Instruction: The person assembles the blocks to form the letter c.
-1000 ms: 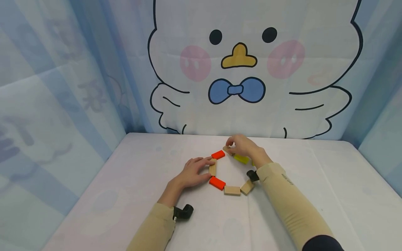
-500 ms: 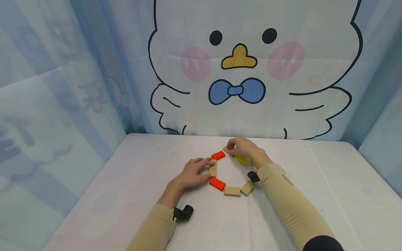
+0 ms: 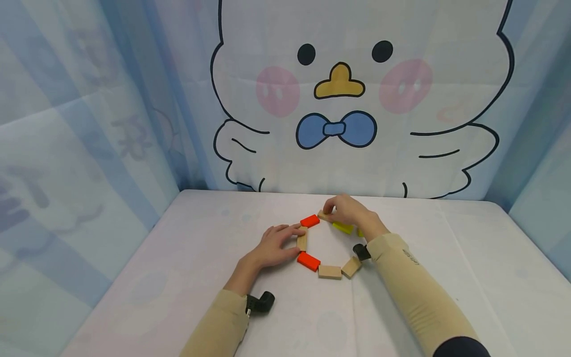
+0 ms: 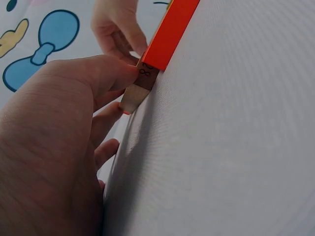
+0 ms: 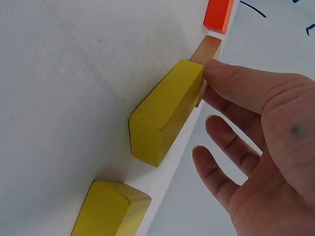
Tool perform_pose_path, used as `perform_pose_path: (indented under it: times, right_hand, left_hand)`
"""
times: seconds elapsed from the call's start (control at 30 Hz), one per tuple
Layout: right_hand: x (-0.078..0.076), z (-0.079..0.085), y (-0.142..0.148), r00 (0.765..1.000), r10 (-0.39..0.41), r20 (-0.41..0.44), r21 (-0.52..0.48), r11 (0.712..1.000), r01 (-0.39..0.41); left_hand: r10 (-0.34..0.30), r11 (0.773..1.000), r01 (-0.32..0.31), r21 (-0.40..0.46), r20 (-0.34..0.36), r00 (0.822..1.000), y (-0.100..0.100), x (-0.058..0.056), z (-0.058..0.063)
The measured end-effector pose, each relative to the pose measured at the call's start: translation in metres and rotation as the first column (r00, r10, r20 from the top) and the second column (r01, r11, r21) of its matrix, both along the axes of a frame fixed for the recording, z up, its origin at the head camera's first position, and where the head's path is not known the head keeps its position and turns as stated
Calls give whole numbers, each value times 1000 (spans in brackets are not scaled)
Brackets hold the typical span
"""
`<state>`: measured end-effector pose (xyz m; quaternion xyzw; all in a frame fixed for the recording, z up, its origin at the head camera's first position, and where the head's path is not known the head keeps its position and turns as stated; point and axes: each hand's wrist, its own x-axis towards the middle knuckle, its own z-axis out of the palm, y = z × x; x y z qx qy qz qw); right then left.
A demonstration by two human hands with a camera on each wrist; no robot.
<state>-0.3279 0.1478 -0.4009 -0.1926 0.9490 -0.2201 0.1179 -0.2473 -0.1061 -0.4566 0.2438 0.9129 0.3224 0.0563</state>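
Note:
Wooden blocks form a ring on the table. My left hand (image 3: 274, 245) lies at its left side, fingers fairly straight. Its thumb and index finger touch a plain wooden block (image 3: 302, 240) near its two ends, between a far red block (image 3: 310, 221) and a near red block (image 3: 309, 261). At the back, my right hand (image 3: 345, 209) pinches another plain wooden block (image 5: 207, 48) between thumb and fingers, its other fingers spread loosely in the right wrist view. That block lies close beside a yellow block (image 5: 167, 108), with the far red block a small gap beyond it.
Two plain blocks, one flat block (image 3: 330, 272) and one angled block (image 3: 351, 267), make up the ring's near side. A second yellow block (image 5: 106, 211) lies partly behind the right wrist. The table (image 3: 178, 277) ends at a printed cloth backdrop (image 3: 339, 168).
My right hand has shifted slightly right and towards me, bringing its plain block closer in line with the red and yellow blocks. The left hand stays in place.

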Motion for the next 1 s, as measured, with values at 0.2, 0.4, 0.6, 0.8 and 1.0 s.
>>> perform_pose_path:
  times: [0.2,0.4,0.6,0.8,1.0]
  right_hand:
    - [1,-2,0,1000,11,-13,-2,1000,-11]
    - [2,-2,0,1000,14,-15,10,1000,-14]
    - [2,-2,1,1000,18,-19,6,1000,-18]
    - [1,-2,2,1000,18,-23,3,1000,-18]
    - [1,-3,2,999,30,-31,3,1000,-30]
  left_hand:
    - [0,1000,0,-3,3,1000,0,-1,-1]
    - [6,1000,-6,-5,5,1000,0,-1,-1]
    - [4,1000,-4,2,7,1000,0,-1,-2]
    - [8,1000,-8,-2,9,1000,0,-1,-1]
    - [5,1000,-5,-3,5,1000,0,-1,-1]
